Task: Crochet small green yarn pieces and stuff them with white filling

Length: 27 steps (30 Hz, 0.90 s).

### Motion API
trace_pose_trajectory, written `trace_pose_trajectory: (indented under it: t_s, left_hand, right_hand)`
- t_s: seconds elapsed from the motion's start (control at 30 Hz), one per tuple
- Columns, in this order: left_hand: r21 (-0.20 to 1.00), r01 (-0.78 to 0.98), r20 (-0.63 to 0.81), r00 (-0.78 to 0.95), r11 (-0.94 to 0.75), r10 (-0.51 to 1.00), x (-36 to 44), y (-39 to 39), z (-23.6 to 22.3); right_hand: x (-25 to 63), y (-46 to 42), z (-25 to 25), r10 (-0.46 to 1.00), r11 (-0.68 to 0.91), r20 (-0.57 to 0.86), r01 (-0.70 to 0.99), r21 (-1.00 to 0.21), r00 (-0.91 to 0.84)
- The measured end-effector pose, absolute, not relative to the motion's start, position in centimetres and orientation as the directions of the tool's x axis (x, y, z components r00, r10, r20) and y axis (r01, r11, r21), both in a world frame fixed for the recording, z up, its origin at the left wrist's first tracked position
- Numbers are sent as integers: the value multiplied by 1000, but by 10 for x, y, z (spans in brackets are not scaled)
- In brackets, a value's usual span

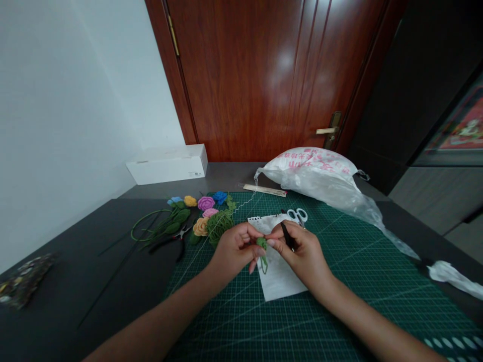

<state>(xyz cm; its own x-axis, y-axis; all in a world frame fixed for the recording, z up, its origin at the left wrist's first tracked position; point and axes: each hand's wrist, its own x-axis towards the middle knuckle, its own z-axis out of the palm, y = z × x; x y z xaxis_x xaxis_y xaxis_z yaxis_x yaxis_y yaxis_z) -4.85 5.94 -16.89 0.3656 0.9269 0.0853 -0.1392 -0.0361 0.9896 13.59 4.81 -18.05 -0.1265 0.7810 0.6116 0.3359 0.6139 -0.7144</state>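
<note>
My left hand (241, 246) is closed in a pinch on a small green crochet piece (261, 243), with a loop of green yarn (264, 264) hanging below it. My right hand (298, 249) meets it from the right, thumb and forefinger pressed at the edge of the piece. A crochet hook with a black handle (287, 236) lies in the right hand's grip; its tip is hidden by the fingers. Beneath both hands is a white sheet of paper (277, 281) on a green cutting mat (230, 322). A ball of green yarn (220, 226) sits just left of the left hand.
Crocheted flowers (206, 203), green stems (177, 221) and black-handled pliers (180, 236) lie at left. White-handled scissors (298, 216) rest beyond the paper. At the back are a white box (169, 165), a narrow strip packet (264, 190) and a stuffed plastic bag (313, 173).
</note>
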Motion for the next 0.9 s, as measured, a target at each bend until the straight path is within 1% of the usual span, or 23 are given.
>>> trace_pose_trajectory:
  t_s: [0.2,0.37,0.5,0.6,0.77,0.83,0.9]
  left_hand:
    - [991,-130,75,384,-26,920,-46,59,-171]
    - [991,-127,91,397,-43,913,-43,57,-170]
    - [993,-109,92,396,-53,914,-42,57,-171]
    - [992,-114,97,391,-57,915,-42,58,-172]
    - [988,-142,107,357,-59,928,-44,59,-172]
    - [987,-149,112,338,-64,934,-45,59,-172]
    - [986,-155,113,320,-65,941,-46,59,-171]
  right_hand:
    - [135,46,-181,744,634,655,450,-629,-132]
    - [131,47,-183,758,620,635,469,-629,-149]
    - [128,48,-184,766,621,618,454,-639,-177]
    - [129,48,-184,801,588,573,414,-695,-174]
    - [139,52,-183,910,412,404,281,-867,-91]
    - [142,55,-184,924,381,369,213,-900,-95]
    - [144,57,-185,921,383,364,157,-910,-140]
